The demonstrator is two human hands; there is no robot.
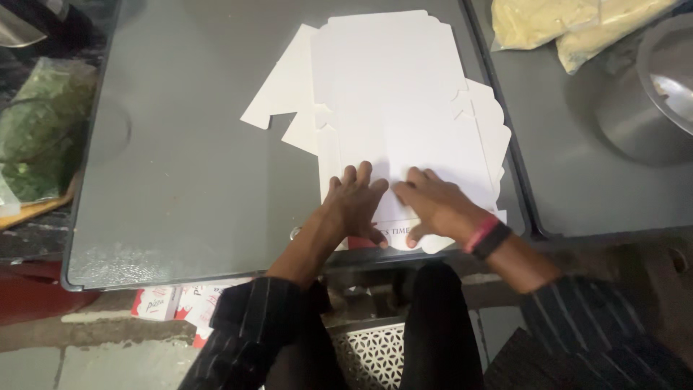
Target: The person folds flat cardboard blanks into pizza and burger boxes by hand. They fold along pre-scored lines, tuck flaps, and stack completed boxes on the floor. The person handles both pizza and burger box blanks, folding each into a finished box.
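- My left hand [355, 202] lies flat, fingers spread, on the near end of a flat, unfolded white cardboard box blank [393, 94], just below the centre of the frame.
- My right hand [433, 206] rests just beside it on the same sheet, open, palm down, thumb tucked at the blank's near edge; neither hand pinches anything.
- The two hands nearly meet at the fingertips; I cannot tell whether they touch.
- The blank runs from the top centre of the frame down to the front edge of the grey, glossy surface [180, 166], with more white flaps [285, 90] fanning out from under it to the left and right.
- A pink band and a black band [487, 237] circle my right wrist; dark striped sleeves [253, 310] cover both forearms.
- At the upper right of the frame sit two clear bags of pale yellow powder [548, 18] and a round steel vessel [650, 94].
- At the left edge lies a bag of green leaves [40, 123].
- Below the surface, at the lower left, red-and-white printed cartons [177, 300] are stacked.
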